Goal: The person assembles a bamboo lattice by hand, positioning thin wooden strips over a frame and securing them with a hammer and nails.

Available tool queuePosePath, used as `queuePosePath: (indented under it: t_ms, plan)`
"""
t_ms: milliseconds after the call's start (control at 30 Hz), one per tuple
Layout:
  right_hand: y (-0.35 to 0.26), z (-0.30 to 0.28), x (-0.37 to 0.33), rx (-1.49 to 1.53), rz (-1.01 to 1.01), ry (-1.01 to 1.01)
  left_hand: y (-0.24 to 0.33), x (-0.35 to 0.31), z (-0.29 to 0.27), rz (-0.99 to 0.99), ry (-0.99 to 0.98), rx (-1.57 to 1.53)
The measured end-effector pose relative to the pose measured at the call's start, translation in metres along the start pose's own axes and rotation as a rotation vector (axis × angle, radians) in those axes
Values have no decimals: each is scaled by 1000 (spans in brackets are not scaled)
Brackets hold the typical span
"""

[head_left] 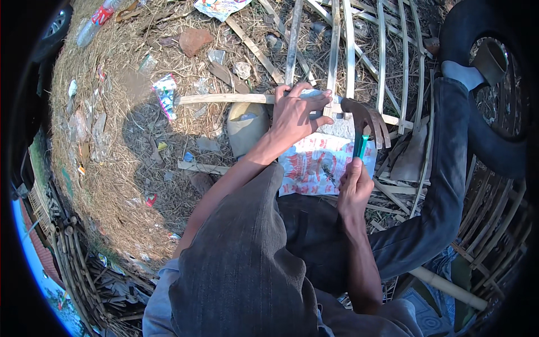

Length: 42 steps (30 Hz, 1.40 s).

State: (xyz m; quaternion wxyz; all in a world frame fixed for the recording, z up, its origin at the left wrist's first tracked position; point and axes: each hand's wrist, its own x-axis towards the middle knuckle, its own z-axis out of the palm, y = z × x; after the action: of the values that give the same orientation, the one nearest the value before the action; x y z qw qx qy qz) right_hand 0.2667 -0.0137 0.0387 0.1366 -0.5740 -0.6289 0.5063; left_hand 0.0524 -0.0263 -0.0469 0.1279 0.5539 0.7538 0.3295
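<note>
My left hand (297, 117) presses its fingers around a long crosswise wooden slat (224, 98), where it meets an upright slat (333, 50). Beneath this crossing lies a pale grey block (340, 128), partly hidden by the slats and my hand. My right hand (355, 188) grips the green handle of a claw hammer (368, 119). The hammer's rusty head is beside the crossing, close to my left fingertips. A white sack with red print (303, 163) is spread below, bearing a small dark heap (329, 173) too small to make out.
Several more slats (382, 56) form a lattice reaching away from me. My outstretched leg (449, 146) and a black tyre (499, 151) flank the right side. A worn slipper (247, 126) is left of the sack. Dry straw, litter and a reddish stone (195, 42) cover the ground leftward.
</note>
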Motion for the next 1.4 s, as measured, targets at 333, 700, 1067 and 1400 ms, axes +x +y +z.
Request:
queuePosePath:
  t_ms: [333, 700, 1067, 1400]
  plan:
    - [12, 9, -2, -13, 18, -13, 3, -1, -3, -6, 28, -15]
    - [5, 9, 11, 98, 102, -20, 5, 3, -11, 55, -116, 102]
    - [4, 4, 16, 292, 186, -48, -3, 9, -19, 171, -303, 156]
    - [4, 6, 17, 324, 203, -70, -8, 9, -19, 161, -298, 83]
